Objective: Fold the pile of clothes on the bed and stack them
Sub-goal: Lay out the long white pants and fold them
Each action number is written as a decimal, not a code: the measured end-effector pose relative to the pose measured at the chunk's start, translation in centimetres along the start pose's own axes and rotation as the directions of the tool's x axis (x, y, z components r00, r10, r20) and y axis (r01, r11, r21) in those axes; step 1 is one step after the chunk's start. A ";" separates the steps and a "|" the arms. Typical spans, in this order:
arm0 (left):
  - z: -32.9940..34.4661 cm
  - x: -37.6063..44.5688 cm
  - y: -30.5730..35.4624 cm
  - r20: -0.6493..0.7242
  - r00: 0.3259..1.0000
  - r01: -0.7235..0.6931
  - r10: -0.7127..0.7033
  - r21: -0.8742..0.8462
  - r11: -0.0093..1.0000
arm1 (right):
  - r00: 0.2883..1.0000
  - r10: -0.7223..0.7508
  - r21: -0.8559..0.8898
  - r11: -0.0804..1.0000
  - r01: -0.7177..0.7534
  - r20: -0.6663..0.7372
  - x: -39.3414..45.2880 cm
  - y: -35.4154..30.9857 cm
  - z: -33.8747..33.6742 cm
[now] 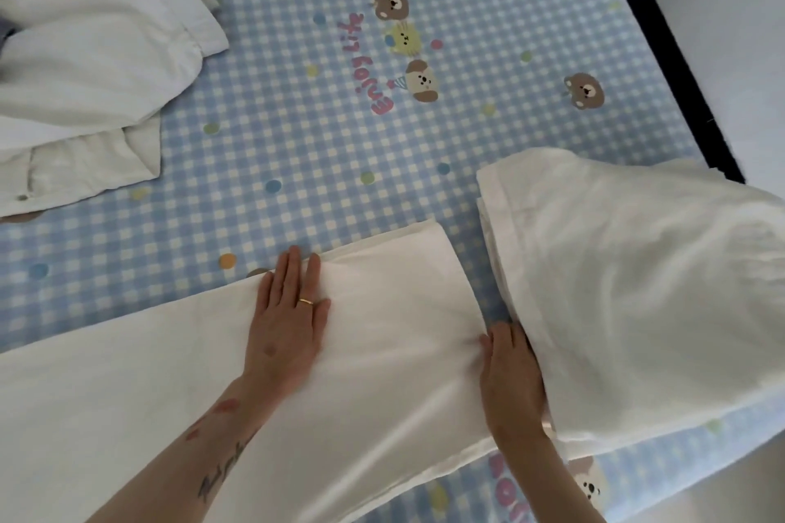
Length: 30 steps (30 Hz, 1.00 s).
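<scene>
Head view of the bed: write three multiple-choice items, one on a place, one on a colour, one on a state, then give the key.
1. Where does the stack of folded white clothes lie?
A. right of the garment being folded
B. on the floor
C. under the unfolded pile

2. What colours is the bedsheet?
A. red stripes
B. blue and white check
C. plain green

3. How is the left hand?
A. clenched in the air
B. pinching a sleeve
C. flat on the white garment

Key: 1 A, it sits beside the right hand; 2 B, checked squares with cartoon animals; 3 C, fingers straight on the cloth.
</scene>
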<state>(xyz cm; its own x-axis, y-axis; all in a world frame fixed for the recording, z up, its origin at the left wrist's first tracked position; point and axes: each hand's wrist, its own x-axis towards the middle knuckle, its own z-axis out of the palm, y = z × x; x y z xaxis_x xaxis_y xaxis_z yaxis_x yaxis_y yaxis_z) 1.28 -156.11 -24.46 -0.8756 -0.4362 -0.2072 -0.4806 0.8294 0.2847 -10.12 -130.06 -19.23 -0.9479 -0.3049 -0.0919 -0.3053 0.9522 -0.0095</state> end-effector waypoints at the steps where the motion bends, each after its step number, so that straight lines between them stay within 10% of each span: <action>1: -0.1 -0.2 -0.2 -0.006 1.000 0.002 -0.002 0.004 1.000 | 0.995 0.103 0.115 0.988 -0.101 -0.012 -0.4 -0.9 0.2; 3: 0.0 -1.1 0.2 -0.018 1.000 0.008 -0.009 -0.014 1.000 | 0.989 0.064 0.209 0.977 -0.035 -0.131 -1.6 -4.3 0.9; 7: 1.7 -5.6 1.7 0.004 1.000 -0.029 0.029 -0.074 0.997 | 0.852 -0.524 0.180 0.840 0.512 0.021 -1.3 -9.4 2.7; 13: 1.7 -17.5 -8.6 0.087 0.996 -0.007 0.005 0.015 1.000 | 0.900 -0.387 0.022 0.920 0.391 0.200 1.3 -7.8 3.2; 19: -2.4 -27.0 -21.3 0.106 0.902 0.421 -0.418 -0.006 0.907 | 0.951 -0.268 0.096 0.962 0.255 0.156 -2.2 -13.8 2.2; 30: -6.4 -40.6 -37.6 0.116 0.784 0.609 -0.610 0.050 0.792 | 0.423 -0.875 0.314 0.480 0.819 0.234 -22.4 -42.1 1.4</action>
<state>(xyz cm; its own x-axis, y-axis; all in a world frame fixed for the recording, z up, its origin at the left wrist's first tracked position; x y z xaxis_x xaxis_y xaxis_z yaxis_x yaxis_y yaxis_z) 54.61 -171.85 -20.78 -0.3874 -0.8077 -0.4444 -0.9113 0.4085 0.0520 24.15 -163.32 -18.20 -0.1125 -0.9581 -0.2634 -0.8948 0.2129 -0.3925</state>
